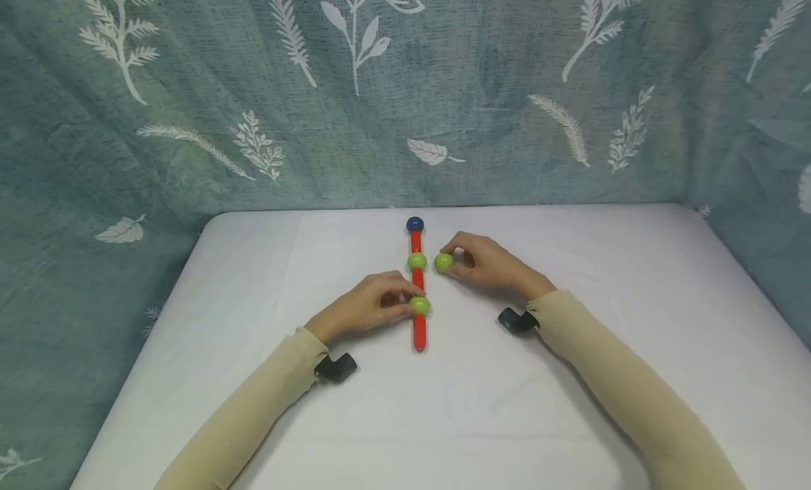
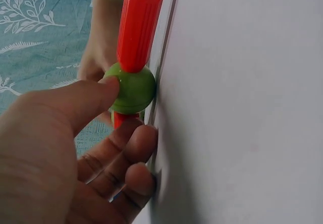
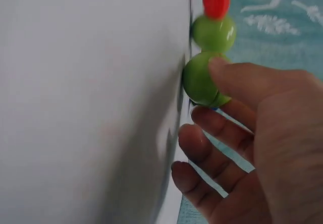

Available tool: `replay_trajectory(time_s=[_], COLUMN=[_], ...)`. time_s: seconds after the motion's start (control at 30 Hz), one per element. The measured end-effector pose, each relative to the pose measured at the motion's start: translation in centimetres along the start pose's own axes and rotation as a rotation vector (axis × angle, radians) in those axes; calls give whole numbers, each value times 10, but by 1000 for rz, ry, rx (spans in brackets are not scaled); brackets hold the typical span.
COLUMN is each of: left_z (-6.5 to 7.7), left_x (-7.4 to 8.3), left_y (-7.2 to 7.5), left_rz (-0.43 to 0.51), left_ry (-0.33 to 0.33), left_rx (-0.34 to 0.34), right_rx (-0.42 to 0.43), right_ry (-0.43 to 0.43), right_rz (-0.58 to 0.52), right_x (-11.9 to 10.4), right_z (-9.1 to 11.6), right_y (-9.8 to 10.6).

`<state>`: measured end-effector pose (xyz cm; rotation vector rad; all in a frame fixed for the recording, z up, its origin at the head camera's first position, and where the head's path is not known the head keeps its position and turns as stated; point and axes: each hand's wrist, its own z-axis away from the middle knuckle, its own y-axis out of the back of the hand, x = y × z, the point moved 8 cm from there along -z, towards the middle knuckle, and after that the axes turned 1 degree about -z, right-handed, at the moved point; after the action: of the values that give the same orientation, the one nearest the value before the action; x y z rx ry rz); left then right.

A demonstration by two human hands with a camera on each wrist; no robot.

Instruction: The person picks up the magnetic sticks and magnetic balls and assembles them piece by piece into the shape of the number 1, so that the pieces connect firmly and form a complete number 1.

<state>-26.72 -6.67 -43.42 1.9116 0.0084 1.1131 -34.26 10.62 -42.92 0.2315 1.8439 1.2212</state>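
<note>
A straight chain lies on the white table, running away from me: a blue ball (image 1: 415,224) at the far end, then red rods (image 1: 419,333) with green balls between them. My left hand (image 1: 374,301) pinches the nearer green ball (image 1: 419,306) of the chain between thumb and fingers. In the left wrist view, the near red rod (image 2: 139,27) sticks out from that ball. My right hand (image 1: 491,263) pinches a separate green ball (image 1: 443,262) just right of the chain's farther green ball (image 1: 417,261). The loose ball's underside is close to the tabletop.
A white cloth covers the table (image 1: 570,419). Behind it hangs a green-blue curtain (image 1: 481,124) with white leaf prints. Black wrist cameras, one on the left sleeve (image 1: 337,367) and one on the right sleeve (image 1: 518,320), sit low over the table.
</note>
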Motion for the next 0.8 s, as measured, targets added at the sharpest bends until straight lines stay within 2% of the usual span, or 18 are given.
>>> replay_trajectory(time_s=[0.17,0.33,0.5,0.8], left_z=[-4,-9,-12,-13], left_x=[-1,-5,-7,-8], left_y=[2,6,8,7], left_rz=[-4,-12,-11,-5], left_ry=[-16,2,31,3], left_rx=[8,6,6,27], right_rx=[-32,-34,-29,-45], right_ry=[30,74,114,111], right_rz=[-11,-1,-8,-23], right_x=[-13,-30,-45,-52], right_z=[29,52,68,81], right_y=[-7,-12,-19,-25])
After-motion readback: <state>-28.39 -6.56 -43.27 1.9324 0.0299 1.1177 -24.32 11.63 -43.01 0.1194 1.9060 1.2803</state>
